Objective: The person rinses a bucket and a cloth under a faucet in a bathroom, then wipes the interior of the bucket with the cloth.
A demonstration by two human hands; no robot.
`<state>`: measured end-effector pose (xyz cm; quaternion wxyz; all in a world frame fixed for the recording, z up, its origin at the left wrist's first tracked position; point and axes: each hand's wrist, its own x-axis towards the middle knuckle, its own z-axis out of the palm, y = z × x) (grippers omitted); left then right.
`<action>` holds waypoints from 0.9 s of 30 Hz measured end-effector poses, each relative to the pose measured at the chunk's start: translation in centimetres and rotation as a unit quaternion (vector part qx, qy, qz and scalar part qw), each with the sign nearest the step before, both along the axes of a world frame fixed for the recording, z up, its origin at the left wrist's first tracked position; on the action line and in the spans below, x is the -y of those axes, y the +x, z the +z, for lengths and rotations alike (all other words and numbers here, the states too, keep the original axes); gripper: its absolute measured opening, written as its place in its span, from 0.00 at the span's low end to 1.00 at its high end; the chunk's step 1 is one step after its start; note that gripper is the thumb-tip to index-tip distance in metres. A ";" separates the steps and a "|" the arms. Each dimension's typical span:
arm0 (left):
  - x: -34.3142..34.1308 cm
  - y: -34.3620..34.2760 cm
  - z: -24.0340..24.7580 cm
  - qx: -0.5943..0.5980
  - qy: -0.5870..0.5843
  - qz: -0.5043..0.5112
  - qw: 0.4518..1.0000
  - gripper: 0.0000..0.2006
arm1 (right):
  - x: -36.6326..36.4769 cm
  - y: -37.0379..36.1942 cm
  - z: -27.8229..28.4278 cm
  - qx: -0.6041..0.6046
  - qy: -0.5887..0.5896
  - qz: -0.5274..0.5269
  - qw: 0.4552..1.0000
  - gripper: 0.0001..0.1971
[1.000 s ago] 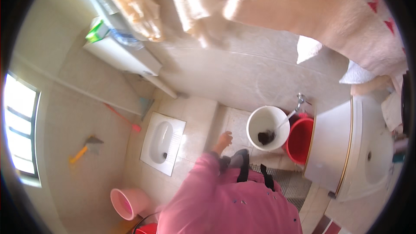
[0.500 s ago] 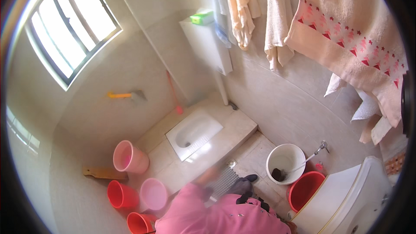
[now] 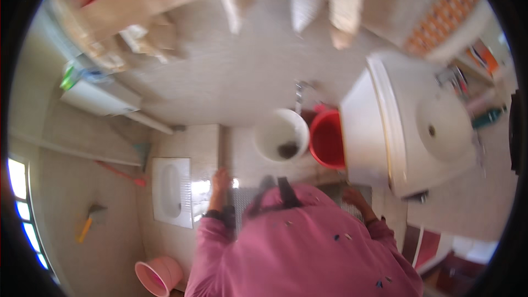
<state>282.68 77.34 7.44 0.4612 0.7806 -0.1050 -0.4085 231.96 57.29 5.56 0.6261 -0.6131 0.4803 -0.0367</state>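
My left hand (image 3: 220, 183) is held out at the left side of my body, beside the raised step of the squat toilet (image 3: 172, 192). Its fingers look stretched out and empty, though slightly blurred. On the other side, my right hand (image 3: 356, 200) hangs low over the grey floor mat (image 3: 360, 191), below the white washbasin cabinet (image 3: 368, 132). It looks open, and nothing shows in it. Ahead of me stand a white bucket (image 3: 269, 126), with something dark at its bottom, and a red bucket (image 3: 328, 138). Both hands are apart from the buckets.
A metal tap (image 3: 298, 94) sticks out of the wall above the white bucket. Towels (image 3: 346, 5) hang overhead along that wall. A pink bucket (image 3: 168, 269) stands at the lower left. A white cistern (image 3: 102, 96) and a red-handled tool (image 3: 118, 172) are on the left.
My view has swung to the right, bringing the buckets to the middle and the whole basin into sight. Both hands are now visible; only one blurred hand showed before.
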 end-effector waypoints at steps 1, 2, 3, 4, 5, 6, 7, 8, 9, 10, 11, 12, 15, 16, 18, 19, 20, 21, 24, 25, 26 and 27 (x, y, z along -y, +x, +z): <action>1.4 -0.4 1.1 -0.026 -0.038 0.021 0.999 0.13 | 0.1 0.2 1.4 0.000 0.028 -0.052 0.998 0.15; 2.9 -0.9 2.1 -0.054 -0.074 0.039 0.995 0.14 | 0.1 0.2 2.0 0.002 0.039 -0.088 0.995 0.15; 3.5 -0.8 1.4 -0.050 -0.051 0.034 0.997 0.15 | 0.3 2.0 6.0 -0.017 0.131 -0.173 0.976 0.17; 4.2 -0.8 0.4 -0.046 -0.029 0.022 0.998 0.16 | 0.0 1.4 6.4 -0.020 0.136 -0.192 0.972 0.17; 4.5 -0.5 -1.0 -0.051 -0.023 0.006 0.998 0.16 | -0.4 0.7 6.7 -0.022 0.136 -0.211 0.968 0.18; 3.8 0.3 -2.8 -0.097 -0.018 -0.018 0.995 0.17 | -1.1 0.1 6.7 -0.023 0.139 -0.224 0.964 0.18; 3.6 0.4 -3.7 -0.143 -0.012 -0.042 0.989 0.19 | -2.1 -1.1 5.5 -0.038 0.113 -0.223 0.967 0.19; 3.3 0.4 -4.5 -0.146 -0.006 -0.052 0.988 0.19 | -3.3 -2.2 4.5 -0.040 0.119 -0.234 0.964 0.19; 3.0 0.3 -5.2 -0.086 0.038 -0.082 0.992 0.19 | -4.6 -3.0 3.8 -0.041 0.129 -0.248 0.959 0.19; 3.0 0.2 -5.4 -0.025 0.079 -0.112 0.990 0.20 | -6.0 -4.1 3.0 -0.042 0.139 -0.262 0.954 0.19; 3.3 0.2 -5.4 -0.027 0.083 -0.123 0.989 0.20 | -7.8 -5.8 1.0 -0.029 0.078 -0.194 0.977 0.18; 3.7 0.2 -5.1 -0.128 0.062 -0.047 0.989 0.17 | -9.5 -7.5 -0.9 -0.016 0.012 -0.134 0.991 0.17; 4.4 -0.8 -3.7 -0.159 0.073 0.017 0.984 0.15 | -12.1 -5.5 2.4 -0.081 0.258 -0.359 0.893 0.12; 4.9 -1.3 -3.1 -0.092 0.097 -0.005 0.991 0.15 | -13.7 -6.3 1.1 -0.140 0.163 -0.258 0.942 0.12; 5.2 -0.3 -4.2 -0.177 0.082 0.019 0.981 0.16 | -14.9 -7.4 -0.3 -0.196 0.068 -0.147 0.967 0.12; 5.2 -0.3 -4.6 -0.220 0.073 0.031 0.972 0.16 | -15.2 -7.9 -0.6 -0.118 0.075 -0.177 0.974 0.12; 5.1 -0.2 -4.9 -0.261 0.067 0.043 0.962 0.17 | -15.7 -8.2 -0.9 -0.040 0.081 -0.206 0.974 0.12; 7.0 -2.2 -3.2 -0.176 0.082 -0.023 0.981 0.17 | -15.7 -7.7 0.1 -0.045 0.084 -0.219 0.971 0.12; 8.4 -3.0 -1.7 -0.096 0.089 -0.068 0.989 0.18 | -12.5 -4.3 5.3 -0.049 0.243 -0.368 0.896 0.12; 8.8 -3.0 -1.7 -0.107 0.083 -0.058 0.989 0.18 | -12.2 -4.3 5.6 -0.046 0.237 -0.365 0.899 0.12; 9.0 -2.9 -1.8 -0.108 0.083 -0.063 0.989 0.18 | -12.2 -4.4 5.8 -0.042 0.232 -0.363 0.902 0.12; 9.4 -2.7 -1.8 -0.129 0.068 -0.062 0.987 0.18 | -12.0 -4.5 5.9 -0.030 0.214 -0.353 0.910 0.13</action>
